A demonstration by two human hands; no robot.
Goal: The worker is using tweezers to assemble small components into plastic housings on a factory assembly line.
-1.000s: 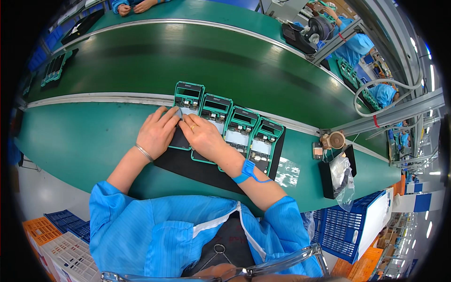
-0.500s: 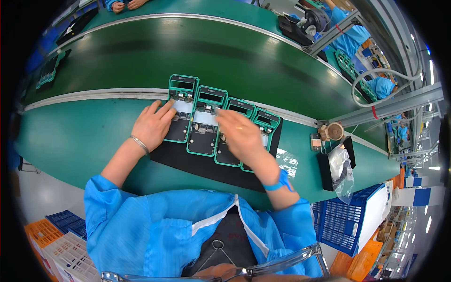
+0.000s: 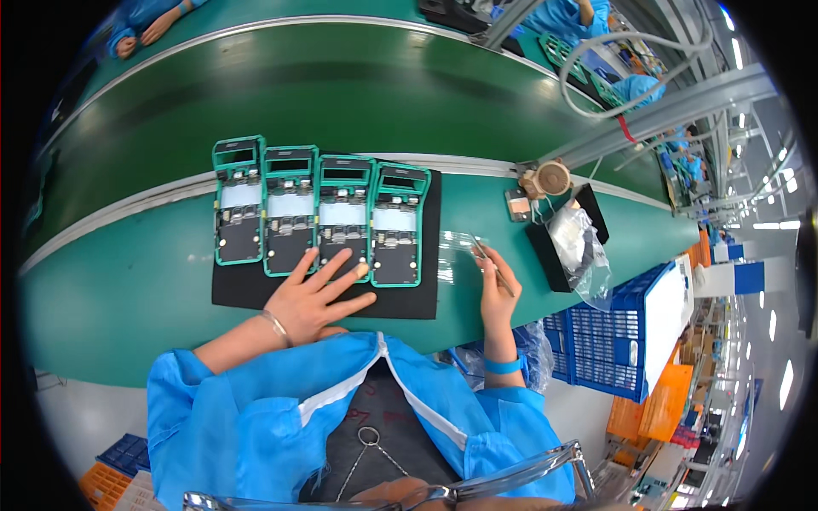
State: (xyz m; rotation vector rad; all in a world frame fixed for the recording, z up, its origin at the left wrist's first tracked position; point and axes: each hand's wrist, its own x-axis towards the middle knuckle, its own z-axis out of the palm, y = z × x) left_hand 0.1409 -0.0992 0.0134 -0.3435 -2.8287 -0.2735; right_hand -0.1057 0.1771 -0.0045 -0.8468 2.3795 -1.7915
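Note:
Four green-framed device housings with circuit boards stand side by side on a black mat (image 3: 243,294); the leftmost housing (image 3: 239,204) and the rightmost housing (image 3: 396,226) both carry a pale rectangular patch across the middle. My left hand (image 3: 308,300) lies with fingers spread over the lower ends of the middle housings, its fingertips on or just above them. My right hand (image 3: 497,294) is pinched round thin metal tweezers (image 3: 496,262). Their tip is at the right edge of a clear sheet (image 3: 453,255) with whitish marks, beside the mat.
Right of the sheet sit a small brown round fan-like device (image 3: 550,179) and a black box (image 3: 548,260) holding plastic bags. A blue crate (image 3: 596,341) stands low at the right. A green conveyor belt (image 3: 341,94) runs behind; a co-worker's hands (image 3: 145,34) rest beyond it.
My right hand has left the housings and moved right to the clear sheet. My left hand has slid off the leftmost housing toward the middle ones. The whole view has swung right.

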